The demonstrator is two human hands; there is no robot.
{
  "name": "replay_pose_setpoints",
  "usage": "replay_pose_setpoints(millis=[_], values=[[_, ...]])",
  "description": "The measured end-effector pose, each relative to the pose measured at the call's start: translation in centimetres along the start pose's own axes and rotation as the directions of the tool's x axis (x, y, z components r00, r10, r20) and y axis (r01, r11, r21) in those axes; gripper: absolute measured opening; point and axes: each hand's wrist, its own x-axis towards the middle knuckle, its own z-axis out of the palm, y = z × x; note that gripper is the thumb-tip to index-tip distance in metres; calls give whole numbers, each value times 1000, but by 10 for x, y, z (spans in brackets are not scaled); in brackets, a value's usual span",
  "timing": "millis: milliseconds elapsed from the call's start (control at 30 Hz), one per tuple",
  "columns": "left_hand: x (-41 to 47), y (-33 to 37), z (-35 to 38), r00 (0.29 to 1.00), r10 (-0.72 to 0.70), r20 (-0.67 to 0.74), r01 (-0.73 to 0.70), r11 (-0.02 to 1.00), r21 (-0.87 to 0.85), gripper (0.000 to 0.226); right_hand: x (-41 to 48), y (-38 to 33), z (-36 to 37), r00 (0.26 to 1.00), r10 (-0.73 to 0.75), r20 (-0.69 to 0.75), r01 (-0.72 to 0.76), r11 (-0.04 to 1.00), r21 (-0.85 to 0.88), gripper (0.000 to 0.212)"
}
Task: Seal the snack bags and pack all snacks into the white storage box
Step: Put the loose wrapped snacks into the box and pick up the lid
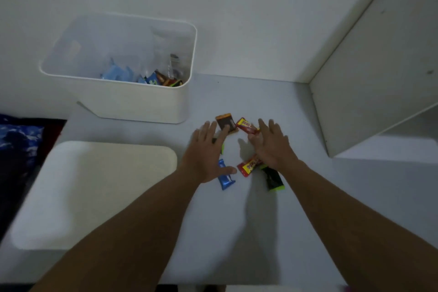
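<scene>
The white storage box (132, 104) stands at the back left with several snack packets (151, 78) in its bottom. Loose snacks lie on the white surface between my hands: a brown-and-orange packet (224, 122), a red-and-yellow packet (245, 125), a second red-and-yellow packet (248, 167), a blue packet (224, 179) and a black-and-green packet (273, 179). My left hand (208, 152) is spread flat, fingertips on the brown packet, thumb over the blue one. My right hand (272, 147) is spread over the red packets. Neither hand grips anything.
The box's white lid (94, 189) lies flat at the left front. A white shelf panel (379, 78) rises at the right. Dark blue fabric (19, 144) sits at the far left edge. The wall (237, 7) closes the back.
</scene>
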Motion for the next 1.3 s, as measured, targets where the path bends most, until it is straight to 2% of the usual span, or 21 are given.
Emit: replay_pose_setpoints(millis=[133, 300, 400, 500, 667, 800, 967, 1100, 1167, 1233, 1300], values=[[16, 2, 28, 1000, -11, 19, 10, 999, 53, 125, -19, 27, 44, 1000, -12, 4, 13, 999, -31, 78], [40, -10, 32, 993, 116, 7, -115, 975, 191, 117, -1, 33, 66, 976, -163, -147, 147, 982, -116, 83], [48, -16, 35, 990, 144, -8, -141, 977, 157, 104, 26, 31, 62, 948, -281, -148, 257, 953, -162, 77], [46, -15, 42, 982, 126, -141, -121, 992, 42, 85, 47, 31, 56, 929, -333, -159, 301, 933, -196, 70], [39, -9, 48, 966, 73, -250, -63, 997, 44, 62, 53, 29, 55, 831, -416, -368, 290, 890, -351, 46], [34, 2, 40, 946, 54, -320, -8, 990, 142, 35, 49, 26, 58, 822, -401, -405, 280, 903, -325, 33], [31, 6, 43, 945, 24, -327, 11, 995, 103, 34, 42, 28, 54, 852, -347, -391, 268, 932, -243, 31], [27, 10, 42, 948, 54, -315, 0, 986, 169, 24, 34, 28, 49, 886, -282, -367, 215, 953, -213, 30], [21, 19, 39, 940, -38, -339, 69, 994, 80, 41, 30, 26, 46, 900, -251, -357, 189, 962, -198, 30], [14, 27, 41, 945, -28, -326, 53, 996, 69, 55, 26, 27, 44, 915, -215, -341, 164, 971, -172, 30], [9, 29, 45, 942, 25, -335, -1, 997, 71, 46, 24, 30, 42, 936, -142, -323, 111, 987, -112, 30]])
